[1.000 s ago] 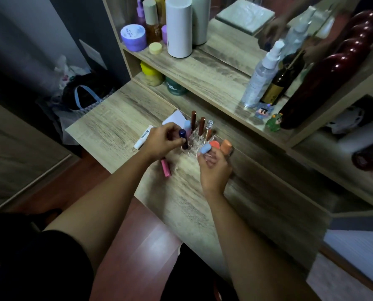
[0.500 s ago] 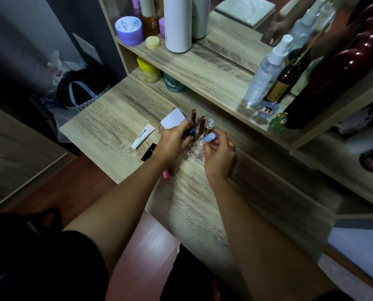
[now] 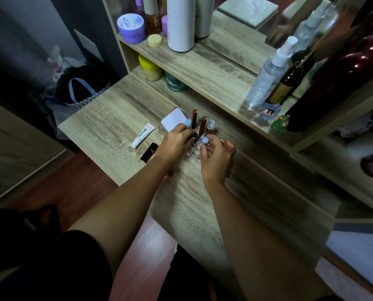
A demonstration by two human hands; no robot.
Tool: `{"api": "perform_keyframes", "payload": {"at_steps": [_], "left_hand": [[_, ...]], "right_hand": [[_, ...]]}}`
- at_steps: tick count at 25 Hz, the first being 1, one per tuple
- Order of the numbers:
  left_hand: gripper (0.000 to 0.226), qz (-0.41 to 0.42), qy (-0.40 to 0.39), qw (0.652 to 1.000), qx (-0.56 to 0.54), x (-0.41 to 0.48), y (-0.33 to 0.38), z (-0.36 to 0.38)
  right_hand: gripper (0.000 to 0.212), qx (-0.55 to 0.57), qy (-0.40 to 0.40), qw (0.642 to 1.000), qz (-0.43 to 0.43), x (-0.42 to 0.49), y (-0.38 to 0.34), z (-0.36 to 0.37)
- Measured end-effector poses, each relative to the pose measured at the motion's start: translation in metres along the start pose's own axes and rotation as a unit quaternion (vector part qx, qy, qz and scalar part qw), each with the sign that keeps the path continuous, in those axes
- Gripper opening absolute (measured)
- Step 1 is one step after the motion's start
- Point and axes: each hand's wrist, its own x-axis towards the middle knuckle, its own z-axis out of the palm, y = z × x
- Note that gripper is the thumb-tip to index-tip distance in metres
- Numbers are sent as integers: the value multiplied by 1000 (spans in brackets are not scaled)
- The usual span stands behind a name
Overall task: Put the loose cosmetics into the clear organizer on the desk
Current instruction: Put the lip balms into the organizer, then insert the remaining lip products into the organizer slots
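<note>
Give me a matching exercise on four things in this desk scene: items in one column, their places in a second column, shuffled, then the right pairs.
Things
1. white lip balm tube
2. black lipstick case
3. clear spray bottle
4. purple jar

Places
A. standing on the shelf, right of the hands, beside a dark bottle
B. lying on the desk, farthest to the left of the loose items
C. at the left end of the shelf, beside a small yellow lid
D. lying on the desk close to the left hand's wrist

Pairs: 1-B, 2-D, 3-A, 4-C
</note>
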Motion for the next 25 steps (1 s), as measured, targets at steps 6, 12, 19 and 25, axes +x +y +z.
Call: {"api": "perform_keyframes", "payload": {"at_steps": [6,12,19,25], "left_hand": [[29,-2,-19,1000,6,4,1,-1],[26,6,-7,1000,-2,2,5,-9],[19,-71,51,996,-5,-31,-42,-53],[18,-172,-26,984,26,-57,-77,-50]], "right_hand": [[32,-44,15,999,-15,1,0,5],[33,-56,-23,998,22,3,-2,2],[17,-10,-44,998,-52,-33,-18,9],[25,-89,-227,970,-10,-45,-12,46]]}}
